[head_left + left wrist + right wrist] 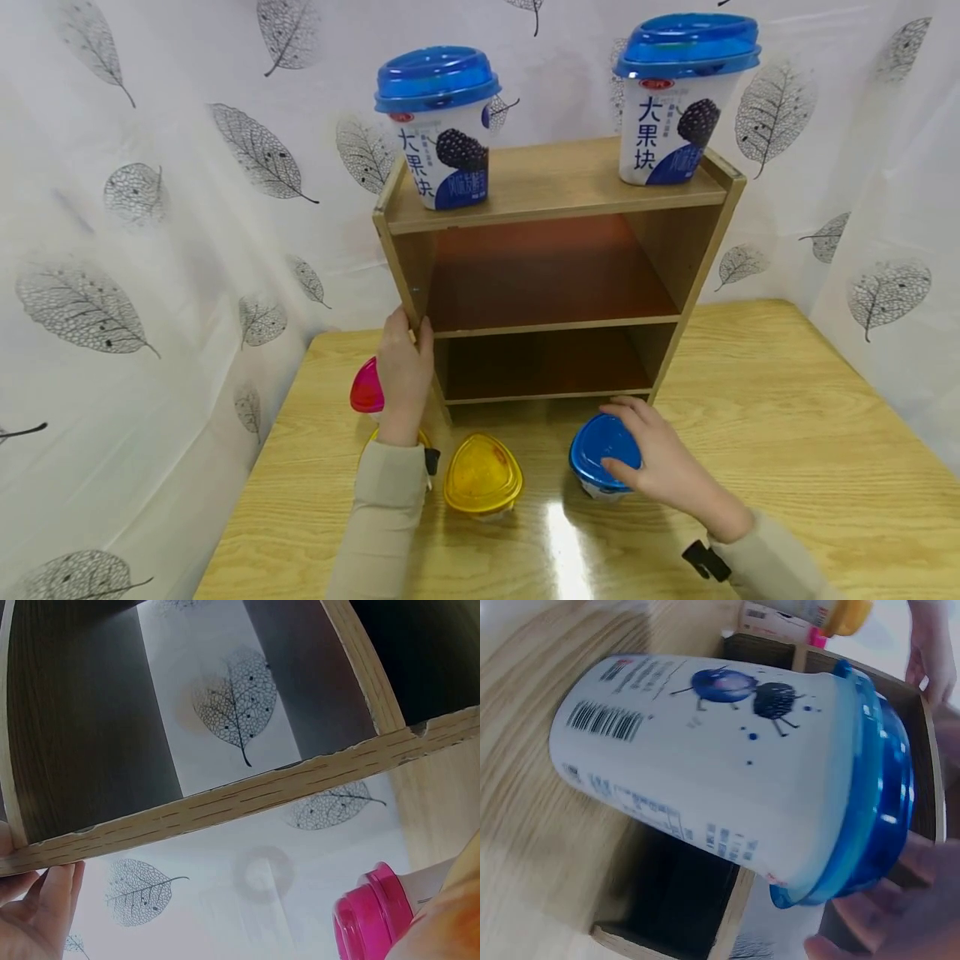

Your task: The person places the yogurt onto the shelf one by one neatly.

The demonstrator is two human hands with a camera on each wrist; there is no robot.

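My left hand (pixel 405 367) grips the left side panel of a small wooden shelf (pixel 555 327), thumb and fingers on either face of the board. The left wrist view shows the fingers (pixel 56 904) at the panel's edge. My right hand (pixel 663 458) hovers by a blue-lidded yogurt cup (pixel 596 446) standing on the table before the shelf. Its fingers are spread and loosely bent around the lid. In the right wrist view the cup (pixel 705 765) shows a barcode and berry pictures; whether the fingertips touch the lid, I cannot tell.
Two more blue-lidded cups, left (pixel 442 133) and right (pixel 675 108), stand on the shelf's top. A yellow-lidded cup (pixel 483 475) stands on the table (pixel 780 433). Another yellow lid (pixel 370 442) and a pink-lidded cup (pixel 366 387) are partly behind my left arm. A leaf-patterned curtain (pixel 187 250) hangs behind.
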